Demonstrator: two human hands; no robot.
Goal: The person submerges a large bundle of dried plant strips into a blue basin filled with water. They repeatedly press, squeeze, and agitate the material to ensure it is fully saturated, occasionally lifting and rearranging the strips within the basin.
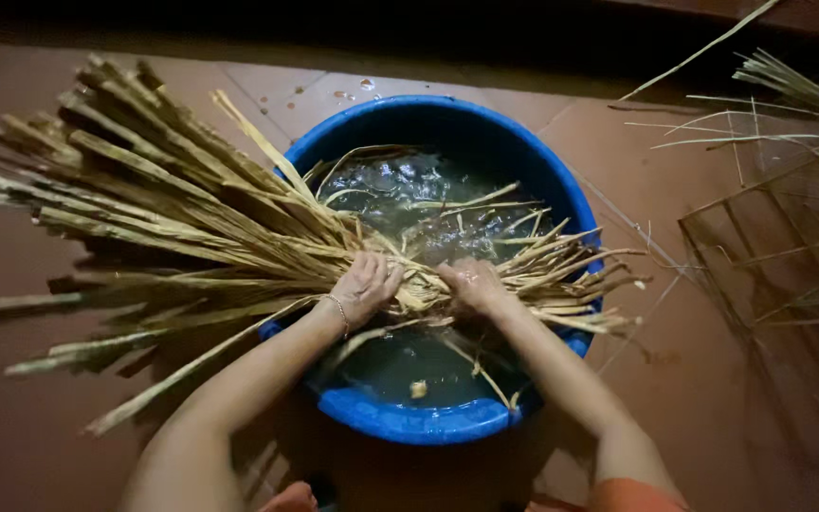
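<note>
Now, bundle: your sheaf of dry straw strips (191, 228) lies across the blue basin (428, 422), over the water (400, 365).
Hands: your left hand (364, 287) and right hand (471, 284) each close around its narrow middle.
Handling: light, stiff, probably slippery where wet; grip the gathered waist, not the fanned ends.
Floor: loose stalks (779, 90) lie right.

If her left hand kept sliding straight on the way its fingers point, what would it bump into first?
Most likely the right hand. The left hand grips the bundle of strips with fingers aimed right along it, over the blue tub. Only a short stretch of bundle separates them, though depth is uncertain.
</note>
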